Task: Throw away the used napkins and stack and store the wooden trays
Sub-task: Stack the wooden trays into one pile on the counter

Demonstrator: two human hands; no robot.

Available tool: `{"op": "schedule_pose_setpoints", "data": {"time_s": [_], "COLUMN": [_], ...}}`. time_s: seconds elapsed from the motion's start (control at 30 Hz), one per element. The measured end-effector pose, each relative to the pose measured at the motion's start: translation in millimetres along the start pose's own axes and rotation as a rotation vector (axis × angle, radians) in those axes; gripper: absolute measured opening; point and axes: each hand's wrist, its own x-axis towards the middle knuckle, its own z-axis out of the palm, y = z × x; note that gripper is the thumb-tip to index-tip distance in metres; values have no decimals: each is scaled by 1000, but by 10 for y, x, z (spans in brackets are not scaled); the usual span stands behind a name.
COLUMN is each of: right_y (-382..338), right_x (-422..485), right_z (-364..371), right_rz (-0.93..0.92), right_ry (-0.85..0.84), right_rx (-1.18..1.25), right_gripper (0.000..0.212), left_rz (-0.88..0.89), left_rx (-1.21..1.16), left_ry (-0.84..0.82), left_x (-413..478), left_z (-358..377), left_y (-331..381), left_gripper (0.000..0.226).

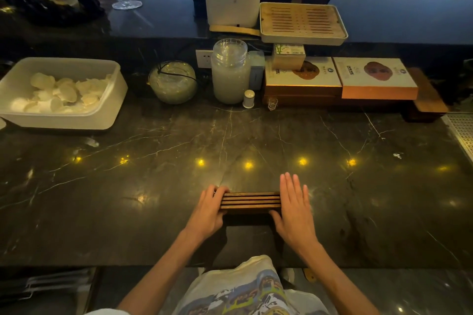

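Observation:
A stack of several thin wooden trays (250,201) stands on edge on the dark marble counter (256,135), near its front edge. My left hand (208,211) curls around the stack's left end, fingers over the top. My right hand (294,208) lies flat against the stack's right end, fingers straight and pointing away from me, thumb under the front corner. Both hands press the stack between them. No napkins show near the trays.
A white tub (61,92) with pale round pieces sits at the left. Glass jars (230,71), flat boxes (373,77) and a slatted tea tray (302,23) line the back. A metal grate (463,133) lies at the right edge.

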Motion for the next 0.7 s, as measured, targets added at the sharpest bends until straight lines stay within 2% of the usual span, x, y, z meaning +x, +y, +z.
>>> {"op": "schedule_pose_setpoints", "data": {"time_s": [0.13,0.23,0.3,0.4,0.47,0.6,0.7], "right_y": [31,25,24,39,31,8,-2], "right_x": [15,40,45,13,-7,-13,-18], "right_z": [-14,-16,-16,3,9,15,18], "right_rz": [-16,-15,-14,-32,-34,-25,-11], "right_ry": [-74,-89,-73,-41,-30,4,18], "right_rx": [44,49,44,45,49,71,80], "right_gripper": [100,95,93,90,89,88,89], "left_rz": [-23,-66,-19,47,25,40,62], "left_rx": [45,369,499,545,583,566,571], "left_ry": [-4,-6,-2,-31,-63,-3,-42], "left_x": [1,30,57,77,94,84,88], "left_z": [-25,-5,43,149,183,218,226], "left_y": [49,112,179,270,284,261,248], "left_gripper": [49,58,77,99,101,108,101]}}
